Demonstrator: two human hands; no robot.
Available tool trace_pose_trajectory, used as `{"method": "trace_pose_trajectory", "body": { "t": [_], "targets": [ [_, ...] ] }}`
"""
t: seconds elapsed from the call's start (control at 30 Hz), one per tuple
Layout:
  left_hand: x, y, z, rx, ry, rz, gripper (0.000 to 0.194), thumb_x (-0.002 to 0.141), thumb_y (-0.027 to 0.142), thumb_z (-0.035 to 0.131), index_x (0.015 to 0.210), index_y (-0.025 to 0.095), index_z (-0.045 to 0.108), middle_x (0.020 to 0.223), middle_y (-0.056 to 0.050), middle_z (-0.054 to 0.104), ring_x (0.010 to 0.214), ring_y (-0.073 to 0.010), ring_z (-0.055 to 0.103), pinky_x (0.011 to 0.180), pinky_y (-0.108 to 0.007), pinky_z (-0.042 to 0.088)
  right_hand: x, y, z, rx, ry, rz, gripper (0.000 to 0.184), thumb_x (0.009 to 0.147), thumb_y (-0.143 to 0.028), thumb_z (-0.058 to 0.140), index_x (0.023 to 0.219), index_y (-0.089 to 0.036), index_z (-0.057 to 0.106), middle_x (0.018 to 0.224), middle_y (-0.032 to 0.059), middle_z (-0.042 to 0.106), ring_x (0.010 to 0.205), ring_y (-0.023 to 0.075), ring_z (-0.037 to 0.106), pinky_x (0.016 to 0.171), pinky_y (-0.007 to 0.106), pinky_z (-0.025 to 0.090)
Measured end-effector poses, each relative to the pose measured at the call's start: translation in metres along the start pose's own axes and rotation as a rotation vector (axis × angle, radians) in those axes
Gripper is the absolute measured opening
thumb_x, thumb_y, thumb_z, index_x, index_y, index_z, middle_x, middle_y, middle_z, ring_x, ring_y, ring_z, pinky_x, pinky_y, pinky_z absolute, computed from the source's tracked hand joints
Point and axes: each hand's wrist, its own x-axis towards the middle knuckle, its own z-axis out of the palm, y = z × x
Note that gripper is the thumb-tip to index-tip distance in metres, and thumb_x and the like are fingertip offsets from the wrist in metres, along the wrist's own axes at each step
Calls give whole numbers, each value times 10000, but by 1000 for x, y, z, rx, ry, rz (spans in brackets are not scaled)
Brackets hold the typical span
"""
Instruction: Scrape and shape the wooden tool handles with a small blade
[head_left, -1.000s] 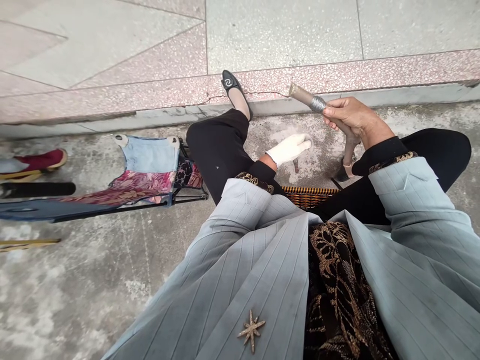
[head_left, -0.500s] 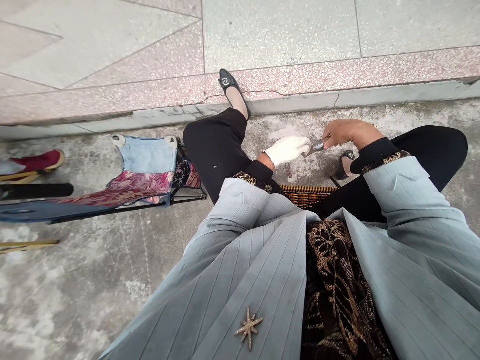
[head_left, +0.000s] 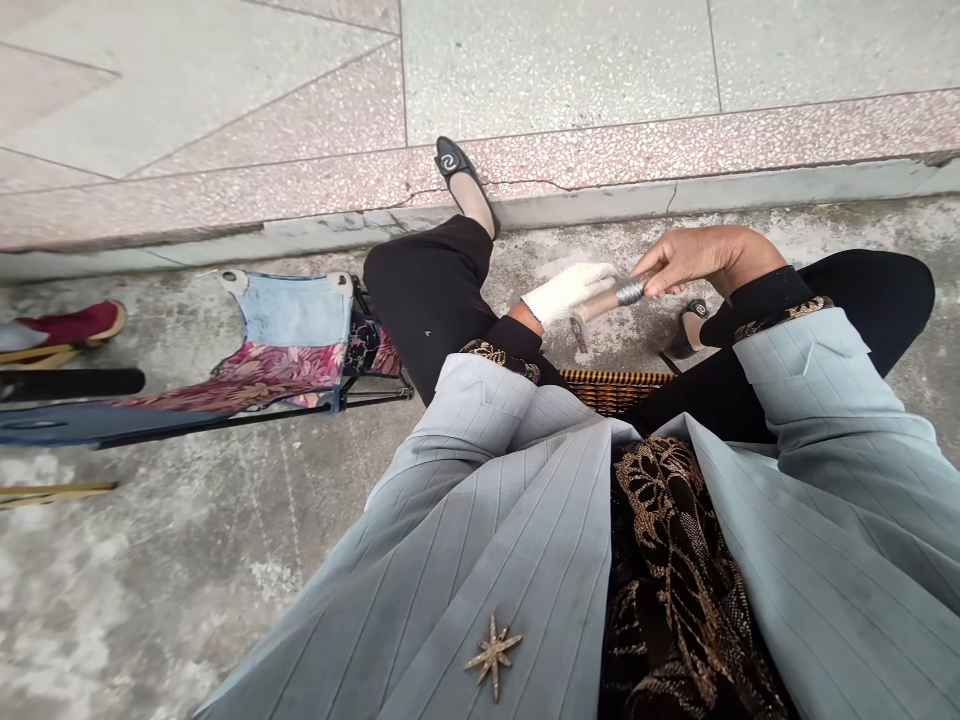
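Observation:
My right hand [head_left: 694, 260] is bare and pinches the far end of a tan rod with silver wire [head_left: 598, 304] wound round part of it. The rod slants down to the left, its tan end exposed. On my left hand [head_left: 571, 290] is a white knitted glove. Its fingers reach out behind the rod towards my right hand, looking stretched rather than wrapped round it. The rod seems to touch the glove, though the exact contact is hidden. Both hands are above the concrete, between my knees.
Below my hands shows the edge of a woven basket [head_left: 619, 390]. A folding chair with flowered cloth [head_left: 285, 365] stands to the left, near a person's red shoe [head_left: 75, 328]. A raised tiled step [head_left: 585, 205] runs across the front, with one of my black shoes [head_left: 457, 165] on it.
My left hand has loosened from round the rod, and its fingers have straightened. More of the tan rod shows now. My right hand has shifted slightly left with its end.

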Motion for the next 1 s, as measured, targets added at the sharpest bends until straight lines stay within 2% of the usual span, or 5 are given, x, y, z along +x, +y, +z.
{"method": "trace_pose_trajectory", "body": {
  "t": [0.27, 0.5, 0.7, 0.87, 1.0],
  "targets": [
    [-3, 15, 2, -373, 69, 1, 270, 1012, 312, 490, 928, 129, 671, 797, -27, 645, 650, -105, 514, 706, -243, 467, 11, 6, 2, 638, 459, -330, 507, 700, -626, 902, 861, -193, 693, 712, 11, 626, 585, 111, 497, 536, 271, 420],
    [2, 16, 4, -7, -42, -77, 285, 1013, 283, 468, 1025, 127, 706, 907, -58, 716, 839, -176, 632, 834, -283, 477, 33, 9, 6, -19, 744, 36, 410, 894, -566, 750, 986, -166, 755, 775, 73, 678, 770, 233, 639, 691, 346, 463],
    [-2, 20, -1, 349, -106, -112, 362, 1043, 329, 419, 1152, 168, 724, 1115, -104, 758, 1045, -250, 696, 901, -327, 478, 30, -2, 8, -653, 314, 273, 296, 867, -456, 770, 966, -184, 832, 912, 121, 757, 880, 298, 688, 758, 394, 462],
    [-2, 15, -8, 252, -75, -62, 382, 1032, 323, 407, 1182, 150, 713, 1144, -109, 750, 1052, -235, 684, 966, -344, 491, 18, 1, -1, -431, -102, 59, 485, 814, -658, 763, 1030, -232, 843, 799, 55, 739, 750, 205, 633, 714, 359, 455],
    [0, 10, -4, 45, 12, -99, 397, 1050, 319, 358, 1129, 108, 685, 1022, -116, 726, 889, -188, 657, 853, -339, 532, 5, 5, -6, -49, -20, -181, 570, 783, -685, 776, 1094, -208, 797, 790, 15, 699, 706, 151, 577, 681, 314, 445]
  ]
}}
